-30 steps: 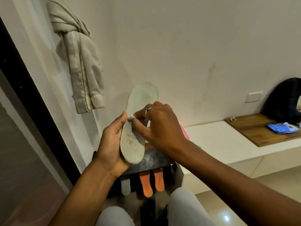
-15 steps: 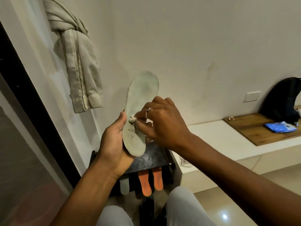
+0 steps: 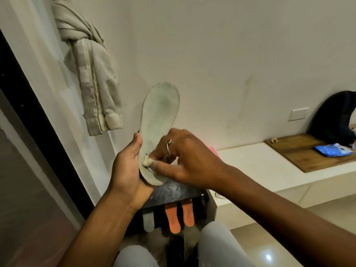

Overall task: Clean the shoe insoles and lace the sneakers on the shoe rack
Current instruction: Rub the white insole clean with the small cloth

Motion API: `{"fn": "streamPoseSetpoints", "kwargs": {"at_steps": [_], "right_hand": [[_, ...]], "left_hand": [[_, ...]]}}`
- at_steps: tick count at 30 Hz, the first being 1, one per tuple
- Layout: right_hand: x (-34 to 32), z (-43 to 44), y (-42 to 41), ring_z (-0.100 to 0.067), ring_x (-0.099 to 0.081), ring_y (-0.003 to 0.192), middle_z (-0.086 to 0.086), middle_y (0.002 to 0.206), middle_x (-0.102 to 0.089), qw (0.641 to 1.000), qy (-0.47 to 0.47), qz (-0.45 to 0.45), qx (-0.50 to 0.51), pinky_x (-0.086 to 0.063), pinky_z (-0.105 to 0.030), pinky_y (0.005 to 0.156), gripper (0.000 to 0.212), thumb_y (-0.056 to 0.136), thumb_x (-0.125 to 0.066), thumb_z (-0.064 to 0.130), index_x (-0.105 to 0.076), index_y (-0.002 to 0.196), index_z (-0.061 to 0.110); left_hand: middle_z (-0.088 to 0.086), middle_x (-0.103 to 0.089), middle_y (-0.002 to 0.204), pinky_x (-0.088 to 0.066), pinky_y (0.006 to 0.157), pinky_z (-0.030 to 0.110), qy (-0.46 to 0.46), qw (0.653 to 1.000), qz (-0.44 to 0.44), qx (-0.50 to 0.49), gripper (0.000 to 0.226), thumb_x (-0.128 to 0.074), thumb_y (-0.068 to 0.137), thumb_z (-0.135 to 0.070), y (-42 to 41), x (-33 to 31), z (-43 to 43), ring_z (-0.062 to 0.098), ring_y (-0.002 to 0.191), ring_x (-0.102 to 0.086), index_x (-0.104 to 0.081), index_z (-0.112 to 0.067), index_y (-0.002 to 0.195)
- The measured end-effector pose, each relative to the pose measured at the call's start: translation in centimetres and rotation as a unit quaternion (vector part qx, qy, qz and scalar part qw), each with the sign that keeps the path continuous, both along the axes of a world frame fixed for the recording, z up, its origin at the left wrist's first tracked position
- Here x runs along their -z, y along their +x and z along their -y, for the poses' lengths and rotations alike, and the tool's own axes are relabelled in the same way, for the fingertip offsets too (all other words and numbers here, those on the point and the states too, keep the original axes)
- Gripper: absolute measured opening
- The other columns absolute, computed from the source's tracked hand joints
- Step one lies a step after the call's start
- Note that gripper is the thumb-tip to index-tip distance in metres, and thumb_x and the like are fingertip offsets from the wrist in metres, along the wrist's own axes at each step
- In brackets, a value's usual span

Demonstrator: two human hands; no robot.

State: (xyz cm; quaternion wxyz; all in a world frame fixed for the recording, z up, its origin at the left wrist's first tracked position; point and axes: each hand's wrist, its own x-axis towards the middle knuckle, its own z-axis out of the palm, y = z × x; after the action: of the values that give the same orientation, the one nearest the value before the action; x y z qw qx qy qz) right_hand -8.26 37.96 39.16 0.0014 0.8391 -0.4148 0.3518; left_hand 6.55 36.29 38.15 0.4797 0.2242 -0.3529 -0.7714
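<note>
Head view: left hand (image 3: pixel 127 170) around insole (image 3: pixel 159 120), right hand (image 3: pixel 185 157) pinching wad (image 3: pixel 147 162).

I see a matt, scuffed pale insole (image 3: pixel 159 120), a crumpled cloth garment (image 3: pixel 92 74), a wood-grain board (image 3: pixel 300 153) and glossy floor tiles (image 3: pixel 269 255)

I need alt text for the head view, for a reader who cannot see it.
The left hand holds a pale insole upright while the right hand rubs its heel end with a small wipe. Below, orange insoles hang from a dark rack.

Home entryway: shoe rack (image 3: pixel 173 191), hanging garment (image 3: pixel 92 70).
</note>
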Motion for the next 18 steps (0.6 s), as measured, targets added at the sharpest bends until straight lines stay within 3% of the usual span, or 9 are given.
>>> {"fn": "streamPoseSetpoints", "kwargs": {"at_steps": [3, 6, 8, 10, 14, 18], "right_hand": [[-0.4, -0.4, -0.6, -0.01, -0.061, 0.077, 0.005, 0.084, -0.072, 0.997, 0.072, 0.008, -0.027, -0.051, -0.039, 0.073, 0.017, 0.088, -0.076, 0.036, -0.08, 0.094, 0.021], [-0.4, 1.1, -0.8, -0.01, -0.057, 0.077, 0.006, 0.084, -0.074, 0.994, -0.044, -0.018, 0.094, -0.048, -0.041, 0.077, 0.02, 0.09, -0.072, 0.039, -0.08, 0.094, 0.021], [-0.1, 1.4, -0.4, -0.014, -0.059, 0.078, 0.004, 0.084, -0.074, 0.989, -0.081, 0.024, 0.118, -0.049, -0.042, 0.073, 0.02, 0.091, -0.07, 0.036, -0.08, 0.095, 0.018], [0.3, 0.7, 0.2, -0.014, -0.059, 0.077, 0.004, 0.083, -0.073, 0.995, -0.051, 0.072, 0.045, -0.05, -0.037, 0.07, 0.015, 0.09, -0.074, 0.03, -0.08, 0.094, 0.016], [1.1, -0.9, 0.6, -0.012, -0.06, 0.075, 0.008, 0.081, -0.072, 0.995, 0.028, 0.06, -0.07, -0.049, -0.036, 0.072, 0.009, 0.086, -0.081, 0.026, -0.081, 0.09, 0.018], [0.7, 0.9, 0.4, -0.01, -0.058, 0.072, 0.007, 0.079, -0.073, 0.994, -0.036, 0.084, 0.058, -0.049, -0.033, 0.065, 0.01, 0.085, -0.079, 0.029, -0.081, 0.087, 0.019]], "left_hand": [[0.01, -0.074, 0.115, -0.061, 0.078, 0.037, -0.002, 1.0, 0.02, -0.006, 0.058, -0.028, 0.106, -0.05, 0.1, 0.1, 0.0, 0.023, 0.099, -0.074, -0.069, -0.013, 0.125], [0.013, -0.07, 0.125, -0.057, 0.092, 0.036, -0.013, 1.0, 0.019, -0.015, 0.057, -0.025, 0.108, -0.045, -0.5, 0.2, -0.1, 0.022, 0.111, -0.07, -0.063, -0.01, 0.131], [0.015, -0.071, 0.123, -0.06, 0.085, 0.033, -0.012, 1.0, 0.01, -0.008, 0.061, -0.025, 0.108, -0.044, -0.7, 0.1, -0.3, 0.023, 0.109, -0.071, -0.071, -0.007, 0.121], [0.015, -0.074, 0.115, -0.062, 0.079, 0.035, -0.006, 1.0, -0.001, -0.005, 0.063, -0.027, 0.107, -0.046, -0.5, -0.1, -0.3, 0.024, 0.103, -0.073, -0.079, -0.009, 0.109], [0.013, -0.073, 0.118, -0.062, 0.079, 0.035, -0.004, 0.999, 0.015, -0.038, 0.057, -0.03, 0.106, -0.048, 0.0, -0.1, 0.1, 0.024, 0.099, -0.074, -0.069, -0.011, 0.124], [0.015, -0.072, 0.118, -0.061, 0.083, 0.036, 0.006, 1.0, 0.018, -0.017, 0.059, -0.028, 0.106, -0.048, -0.6, 0.0, 0.0, 0.024, 0.103, -0.073, -0.065, -0.008, 0.128]]}}
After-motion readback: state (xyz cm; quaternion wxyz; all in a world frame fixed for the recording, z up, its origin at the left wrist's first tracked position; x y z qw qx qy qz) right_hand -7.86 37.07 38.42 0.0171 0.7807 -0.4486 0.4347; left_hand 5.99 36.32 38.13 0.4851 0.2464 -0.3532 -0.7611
